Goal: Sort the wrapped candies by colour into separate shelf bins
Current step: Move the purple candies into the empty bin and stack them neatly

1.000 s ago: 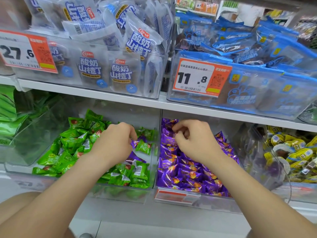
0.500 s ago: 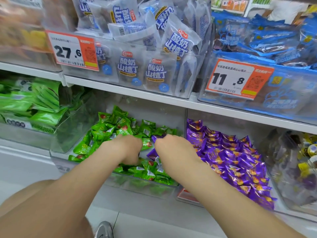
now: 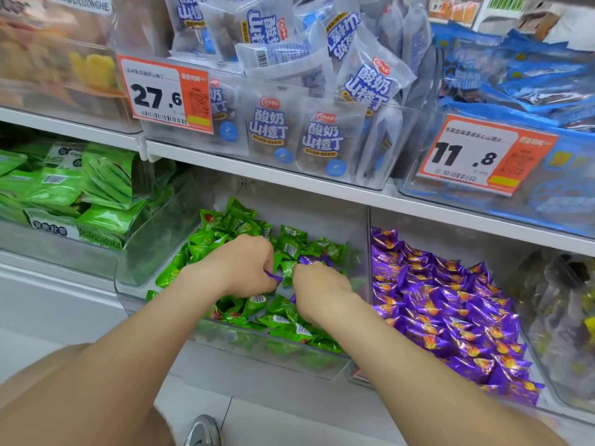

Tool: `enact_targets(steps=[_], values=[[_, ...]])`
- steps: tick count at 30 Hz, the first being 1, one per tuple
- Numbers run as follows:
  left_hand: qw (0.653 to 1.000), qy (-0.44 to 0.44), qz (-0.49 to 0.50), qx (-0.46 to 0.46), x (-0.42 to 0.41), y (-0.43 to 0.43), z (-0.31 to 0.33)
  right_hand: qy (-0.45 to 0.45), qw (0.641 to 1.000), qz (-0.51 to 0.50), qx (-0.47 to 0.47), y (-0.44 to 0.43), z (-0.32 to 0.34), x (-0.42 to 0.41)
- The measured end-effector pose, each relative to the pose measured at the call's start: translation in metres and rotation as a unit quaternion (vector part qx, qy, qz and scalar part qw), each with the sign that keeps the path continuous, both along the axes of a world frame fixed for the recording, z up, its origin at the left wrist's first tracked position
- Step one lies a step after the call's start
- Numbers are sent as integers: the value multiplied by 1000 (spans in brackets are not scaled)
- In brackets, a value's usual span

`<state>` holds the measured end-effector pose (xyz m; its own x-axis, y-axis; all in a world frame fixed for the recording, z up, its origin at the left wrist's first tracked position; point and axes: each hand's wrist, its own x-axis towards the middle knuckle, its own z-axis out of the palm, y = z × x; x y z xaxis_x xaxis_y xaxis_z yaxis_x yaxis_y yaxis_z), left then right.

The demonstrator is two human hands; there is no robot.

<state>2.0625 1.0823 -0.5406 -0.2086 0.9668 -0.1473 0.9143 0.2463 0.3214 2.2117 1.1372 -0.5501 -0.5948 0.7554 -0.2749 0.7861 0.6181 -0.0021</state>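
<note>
A clear bin (image 3: 257, 355) on the lower shelf holds green wrapped candies (image 3: 289, 246). To its right a second clear bin holds purple wrapped candies (image 3: 450, 310). Both my hands are inside the green bin. My left hand (image 3: 240, 265) is curled and grips a purple candy (image 3: 273, 277), whose wrapper end sticks out at the fingers. My right hand (image 3: 317, 289) is curled over the green pile, and its fingertips pinch another purple candy (image 3: 310, 259) lying among the green ones.
The upper shelf (image 3: 289, 178) overhangs the bins and carries clear bins of white-blue packets (image 3: 318, 140) and blue packets (image 3: 531, 75), with price tags 27.6 and 11.8. Green packets (image 3: 64, 188) fill the bin at the left. A bin of yellow candies (image 3: 566, 317) stands at the far right.
My right hand has moved left from the purple bin into the green bin, next to my left hand. The view has shifted left and closer. My left hand stays in the green bin.
</note>
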Motion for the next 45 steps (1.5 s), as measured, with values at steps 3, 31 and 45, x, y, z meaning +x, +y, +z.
enact_targets(steps=[3, 31, 45], values=[[998, -41, 13, 46, -5, -4, -1, 61, 998, -13, 24, -2, 3, 1], [786, -594, 59, 160, 94, -6, 29, 332, 929, -133, 97, 51, 41, 172], [837, -514, 98, 158, 112, 9, 23, 267, 957, 5, 115, 68, 8, 157]])
